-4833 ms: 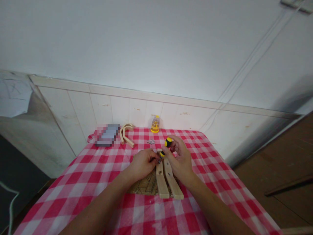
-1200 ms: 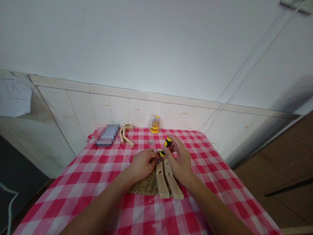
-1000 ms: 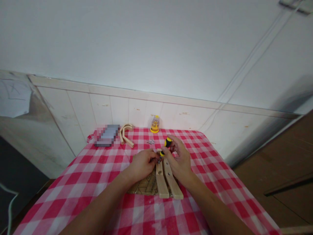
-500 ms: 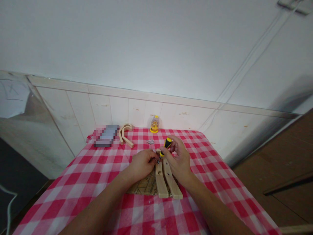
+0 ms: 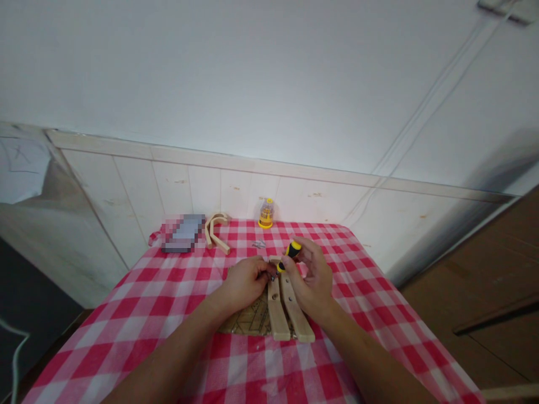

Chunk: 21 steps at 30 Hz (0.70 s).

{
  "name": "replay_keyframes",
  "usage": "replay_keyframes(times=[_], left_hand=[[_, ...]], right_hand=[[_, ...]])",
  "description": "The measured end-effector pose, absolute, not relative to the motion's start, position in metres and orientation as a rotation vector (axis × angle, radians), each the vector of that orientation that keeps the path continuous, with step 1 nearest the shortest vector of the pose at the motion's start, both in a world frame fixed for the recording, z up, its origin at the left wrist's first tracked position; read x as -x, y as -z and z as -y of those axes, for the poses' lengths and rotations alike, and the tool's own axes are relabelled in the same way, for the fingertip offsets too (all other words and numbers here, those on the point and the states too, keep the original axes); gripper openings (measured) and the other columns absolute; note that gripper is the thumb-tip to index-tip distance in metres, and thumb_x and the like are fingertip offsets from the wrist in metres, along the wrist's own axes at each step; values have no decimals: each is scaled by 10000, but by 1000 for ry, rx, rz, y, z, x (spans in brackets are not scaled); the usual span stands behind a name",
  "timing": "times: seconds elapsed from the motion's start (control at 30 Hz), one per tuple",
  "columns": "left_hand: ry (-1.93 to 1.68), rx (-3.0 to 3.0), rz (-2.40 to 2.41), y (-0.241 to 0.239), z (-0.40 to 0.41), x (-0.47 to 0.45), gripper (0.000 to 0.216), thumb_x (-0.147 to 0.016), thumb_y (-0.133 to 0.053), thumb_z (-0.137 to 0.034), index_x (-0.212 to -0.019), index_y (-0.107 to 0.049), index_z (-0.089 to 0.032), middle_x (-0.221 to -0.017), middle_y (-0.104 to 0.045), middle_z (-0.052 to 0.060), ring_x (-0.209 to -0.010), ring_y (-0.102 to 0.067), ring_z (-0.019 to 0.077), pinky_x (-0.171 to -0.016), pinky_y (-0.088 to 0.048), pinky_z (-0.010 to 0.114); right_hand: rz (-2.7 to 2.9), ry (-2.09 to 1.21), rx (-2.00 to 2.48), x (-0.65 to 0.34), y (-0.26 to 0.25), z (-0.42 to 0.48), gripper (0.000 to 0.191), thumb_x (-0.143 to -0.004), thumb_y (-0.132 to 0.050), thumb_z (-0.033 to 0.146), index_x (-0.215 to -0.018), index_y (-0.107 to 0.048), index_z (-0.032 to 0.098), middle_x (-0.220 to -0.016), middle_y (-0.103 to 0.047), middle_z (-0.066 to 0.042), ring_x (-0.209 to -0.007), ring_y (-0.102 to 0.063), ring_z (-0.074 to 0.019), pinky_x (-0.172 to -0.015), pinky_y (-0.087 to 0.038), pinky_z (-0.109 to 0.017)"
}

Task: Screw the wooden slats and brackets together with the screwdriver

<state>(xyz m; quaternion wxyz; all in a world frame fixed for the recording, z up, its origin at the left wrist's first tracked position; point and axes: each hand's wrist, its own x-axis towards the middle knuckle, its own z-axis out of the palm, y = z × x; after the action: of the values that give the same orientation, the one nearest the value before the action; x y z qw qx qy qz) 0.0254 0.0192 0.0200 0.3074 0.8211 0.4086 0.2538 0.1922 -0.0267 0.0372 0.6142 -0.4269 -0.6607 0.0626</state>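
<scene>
A yellow and black screwdriver (image 5: 293, 249) is gripped by my right hand (image 5: 314, 275), its handle leaning up to the right. Its tip points down at the left one of two pale wooden pieces (image 5: 278, 317), near the far end. My left hand (image 5: 248, 281) is closed at that same spot, fingertips pinched beside the screwdriver tip; whatever they hold is too small to make out. The right wooden piece (image 5: 301, 321) lies alongside, with holes in its face. Under both pieces is a brown patterned board or mat (image 5: 248, 320), partly covered by my left hand.
On the red checked tablecloth (image 5: 181, 314), a yellow-based clear container (image 5: 266, 214) stands near the wall. Small metal pieces (image 5: 258, 244) lie in front of it. Curved wooden parts (image 5: 217, 233) and a blurred-out flat grey object (image 5: 185, 233) lie at the back left.
My right hand has shifted slightly right and down, and the screwdriver now leans further to the right. The left hand and the wooden pieces have stayed in place.
</scene>
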Motion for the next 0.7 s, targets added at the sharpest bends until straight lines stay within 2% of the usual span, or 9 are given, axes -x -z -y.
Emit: replay_keyframes(times=[0.37,0.57,0.7], left_hand=[[-684,-2152,-1071,-20,-19,-25,246,-836,-527,-145,-894,-760,-198,-985,-767,58,-934,-689,224,-828,-511,313],[-678,-2143,-1075,-23,-18,-25,254,-837,-529,-146,-919,-765,-196,-995,-767,64,-924,-693,227,-817,-515,315],[-685,-2148,-1079,-25,-17,-25,271,-835,-532,-136,-932,-776,-202,-1004,-769,67,-935,-695,227,-843,-519,321]], right_hand=[[1580,-253,910,-189,-38,35,334,-939,-626,239,-1261,-547,278,-932,-692,-37,-768,-704,-188,-708,-597,-336],[1645,-265,907,-191,-35,33,361,-935,-623,258,-1286,-542,275,-1030,-716,-84,-854,-728,-225,-766,-613,-386],[1686,-280,906,-191,-37,35,345,-944,-599,266,-1285,-547,267,-1035,-720,-97,-843,-726,-230,-753,-612,-388]])
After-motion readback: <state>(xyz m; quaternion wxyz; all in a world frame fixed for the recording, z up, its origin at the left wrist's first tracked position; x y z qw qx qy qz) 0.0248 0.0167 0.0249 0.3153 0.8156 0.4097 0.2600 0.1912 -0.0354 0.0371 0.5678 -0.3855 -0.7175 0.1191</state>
